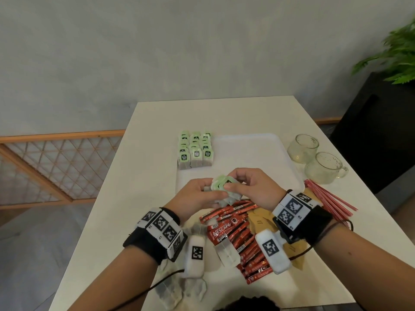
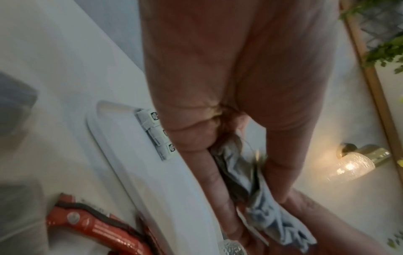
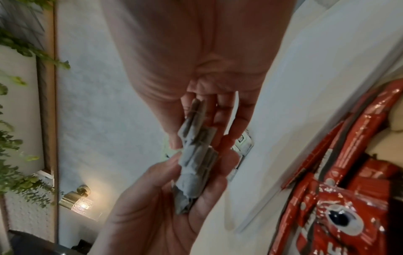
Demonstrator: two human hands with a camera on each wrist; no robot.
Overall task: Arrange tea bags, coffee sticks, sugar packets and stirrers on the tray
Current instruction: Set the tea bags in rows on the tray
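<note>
Head view: white tray (image 1: 251, 149) lies on the white surface (image 1: 157, 122). Three rows of tea bags (image 1: 195, 150) stand in the tray's far-left corner. Left hand (image 1: 197, 195) and right hand (image 1: 251, 187) meet above the tray's near edge, both closed in a grip on one bundle of tea bags (image 1: 224, 187). Red coffee sticks (image 1: 233, 232) and brown sugar packets (image 1: 262, 221) lie heaped on the surface just nearer than the tray. Red-striped stirrers (image 1: 330, 198) lie off the tray's near-right corner. Two glass mugs (image 1: 318, 160) stand right of the tray. Loose tea bags (image 1: 179, 290) lie at the near edge, well apart from the tray.

Left wrist view: left hand (image 2: 229, 103) has fingers and thumb curled round the bundle (image 2: 250, 181); tea-bag rows (image 2: 159, 134) stand on the tray (image 2: 122, 148) behind it.

Right wrist view: right hand (image 3: 200, 69) pinches the bundle's (image 3: 196, 163) upper end; left hand (image 3: 152, 207) cradles its lower end. Coffee sticks (image 3: 338, 189) are visible at the frame's right.
</note>
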